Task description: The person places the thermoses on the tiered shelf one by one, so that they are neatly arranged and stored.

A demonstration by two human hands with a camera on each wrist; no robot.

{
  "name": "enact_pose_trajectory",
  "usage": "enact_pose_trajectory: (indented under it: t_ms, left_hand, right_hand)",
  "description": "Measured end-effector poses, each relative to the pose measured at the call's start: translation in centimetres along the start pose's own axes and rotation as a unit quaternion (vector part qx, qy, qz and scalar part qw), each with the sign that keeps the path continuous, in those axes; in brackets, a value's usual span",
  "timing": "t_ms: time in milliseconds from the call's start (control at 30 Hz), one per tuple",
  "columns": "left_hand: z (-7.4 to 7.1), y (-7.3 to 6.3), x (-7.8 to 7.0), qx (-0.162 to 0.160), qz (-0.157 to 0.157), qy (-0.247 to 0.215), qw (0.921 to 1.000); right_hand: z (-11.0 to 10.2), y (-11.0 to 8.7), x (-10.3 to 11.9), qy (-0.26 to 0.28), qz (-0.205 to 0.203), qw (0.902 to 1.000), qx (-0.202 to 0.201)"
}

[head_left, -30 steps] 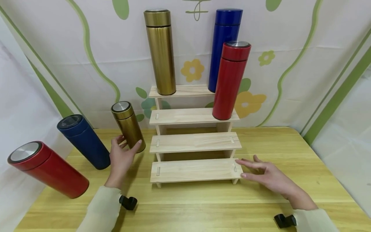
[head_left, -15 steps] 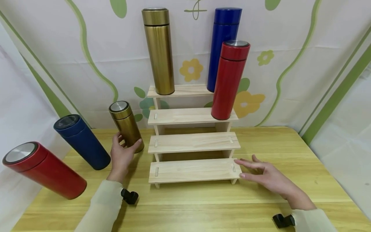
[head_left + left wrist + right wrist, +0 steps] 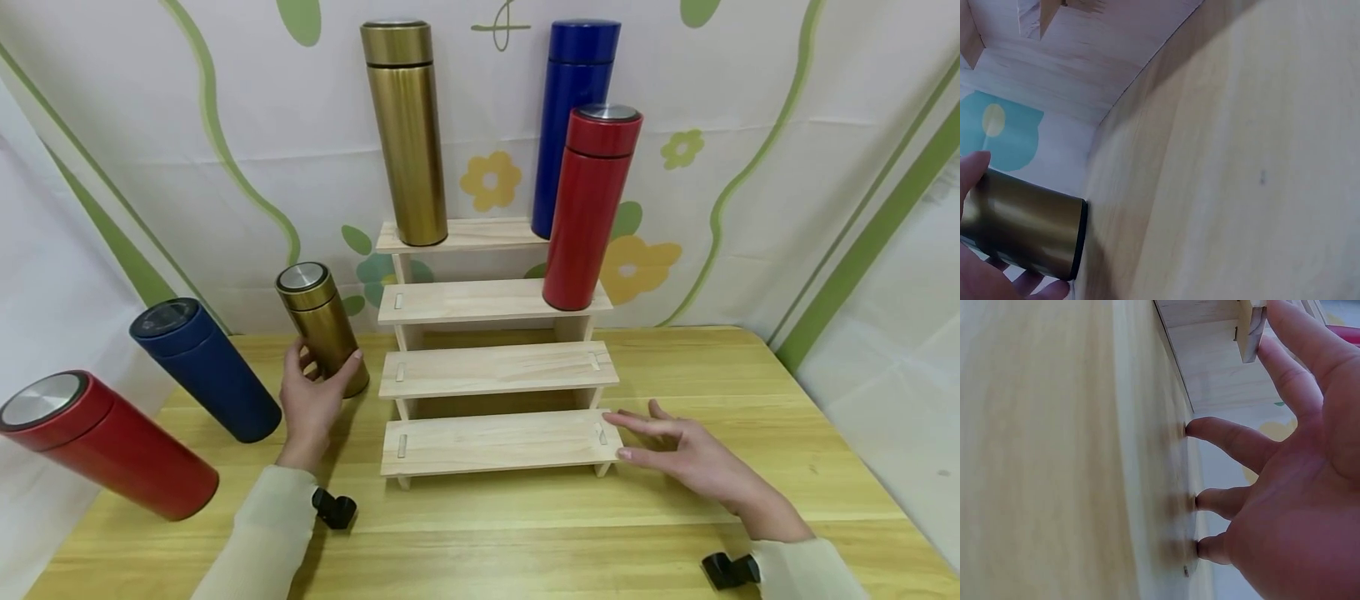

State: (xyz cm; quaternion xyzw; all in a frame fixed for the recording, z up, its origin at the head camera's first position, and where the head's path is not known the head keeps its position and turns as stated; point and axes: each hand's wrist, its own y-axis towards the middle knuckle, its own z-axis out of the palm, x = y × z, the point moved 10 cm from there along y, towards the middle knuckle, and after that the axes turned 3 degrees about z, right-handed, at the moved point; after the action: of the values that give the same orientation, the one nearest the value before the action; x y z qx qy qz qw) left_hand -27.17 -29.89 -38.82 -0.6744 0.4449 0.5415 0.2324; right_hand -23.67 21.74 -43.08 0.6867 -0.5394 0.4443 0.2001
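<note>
On the table at the left, my left hand (image 3: 311, 408) holds a short gold thermos bottle (image 3: 318, 321) low on its body. The left wrist view has the thumb on one side of the gold thermos (image 3: 1035, 219) and fingers round the other, its base at the tabletop. At the right end of the lowest shelf of a wooden step rack (image 3: 498, 442), my right hand (image 3: 701, 458) touches the board's edge with thumb and a finger. In the right wrist view, the other fingers of this right hand (image 3: 1297, 481) are extended, their tips on the table.
A blue thermos (image 3: 206, 367) and a red thermos (image 3: 112, 446) stand left of my left hand. On the rack's top shelf are a tall gold thermos (image 3: 408, 158) and a tall blue one (image 3: 570, 125). A tall red thermos (image 3: 592, 208) stands one shelf lower. Patterned cloth (image 3: 750, 275) hangs behind.
The whole head view has drifted slightly, so the rack and bottles appear a little further left. My left hand keeps its hold on the gold thermos, and the right hand stays at the shelf.
</note>
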Motion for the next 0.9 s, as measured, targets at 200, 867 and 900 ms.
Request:
enact_pose_trajectory:
  t_ms: [200,867,900]
  left_hand:
    - [-0.20,0.10,-0.88,-0.010,0.015,0.000,0.9998]
    - [0.06,0.97,-0.39,-0.007,0.008,-0.014,0.9998]
    - [0.05,0.99,-0.37,-0.006,0.008,-0.014,0.9999]
  right_hand:
    - [0.10,-0.01,0.06,0.001,0.000,1.0000,0.003]
    - [0.17,0.14,-0.04,0.011,-0.002,0.9999,0.004]
    - [0.18,0.15,-0.06,0.009,-0.001,0.9999,0.005]
